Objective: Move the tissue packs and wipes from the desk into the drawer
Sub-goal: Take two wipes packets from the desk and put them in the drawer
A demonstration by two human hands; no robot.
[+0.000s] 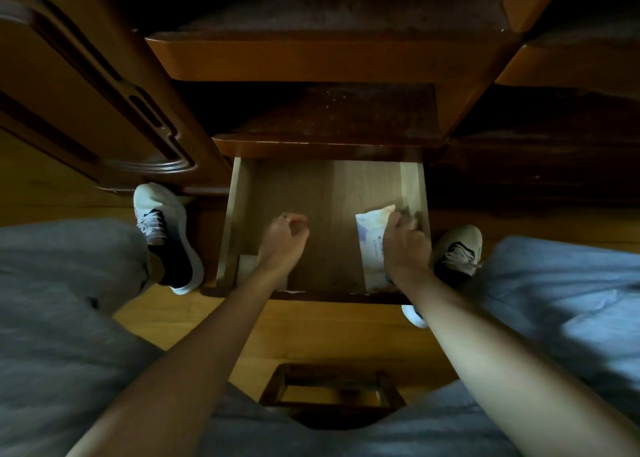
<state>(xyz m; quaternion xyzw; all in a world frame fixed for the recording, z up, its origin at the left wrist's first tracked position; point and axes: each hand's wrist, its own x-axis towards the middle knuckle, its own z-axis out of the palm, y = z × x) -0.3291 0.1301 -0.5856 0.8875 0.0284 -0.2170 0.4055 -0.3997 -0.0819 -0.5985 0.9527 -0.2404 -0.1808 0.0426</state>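
A light wooden drawer (239, 193) stands pulled out under the dark desk. A white wipes pack (370, 238) with blue and yellow print lies along the drawer's right side. My right hand (405, 245) lies over that pack, fingers bent onto its far end near the right wall. Over the drawer's left half hangs my left hand (285, 238), its fingers loosely curled and holding nothing. A pale pack (247, 264), mostly hidden by my left wrist, sits in the near left corner.
The dark desk top (332, 117) overhangs the back of the drawer. A carved wooden cabinet door (104, 110) stands at the left. My two shoes (162, 234) flank the drawer on the wooden floor. A small wooden stool frame (332, 387) sits between my knees.
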